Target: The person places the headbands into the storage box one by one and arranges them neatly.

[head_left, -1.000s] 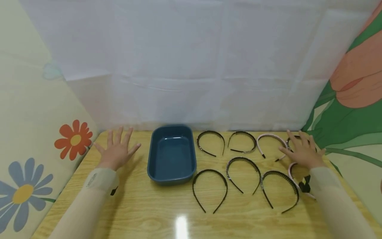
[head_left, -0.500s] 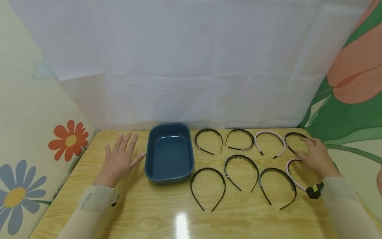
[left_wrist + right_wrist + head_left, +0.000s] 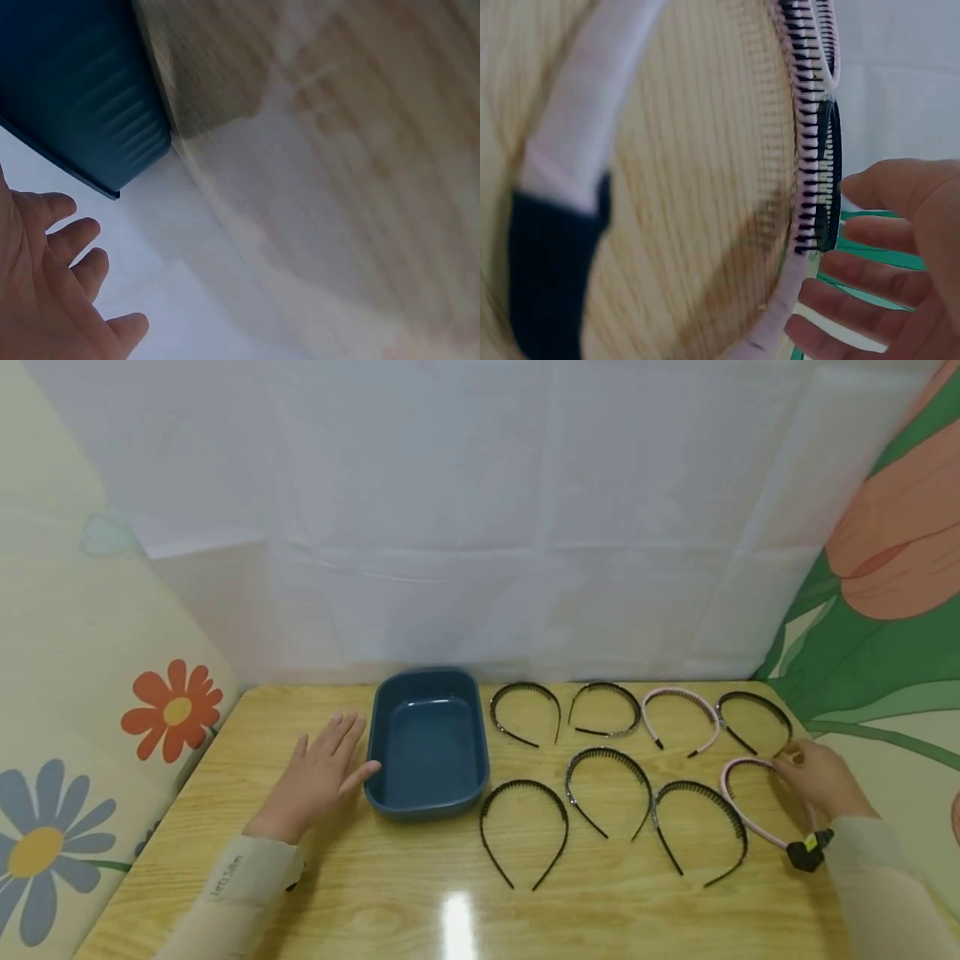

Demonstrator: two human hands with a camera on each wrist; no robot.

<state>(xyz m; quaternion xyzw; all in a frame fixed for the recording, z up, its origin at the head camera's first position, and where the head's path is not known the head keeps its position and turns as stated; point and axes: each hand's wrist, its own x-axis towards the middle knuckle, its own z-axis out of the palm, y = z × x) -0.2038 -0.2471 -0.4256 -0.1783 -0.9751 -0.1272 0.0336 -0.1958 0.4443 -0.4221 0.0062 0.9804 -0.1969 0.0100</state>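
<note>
Headband in pink (image 3: 581,124), front row, lies just left of the nearer right hand (image 3: 821,777), whose loosely parted fingers hold nothing, arch toward the white cloth (image 3: 450,527).

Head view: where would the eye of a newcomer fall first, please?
Probably on the deep blue tray, standing on the table beside the left hand. Then on the eight black or pink headbands, spread to the tray's right, with the right hand at their right end. On the left side, the red flower picture also stands out.
</note>
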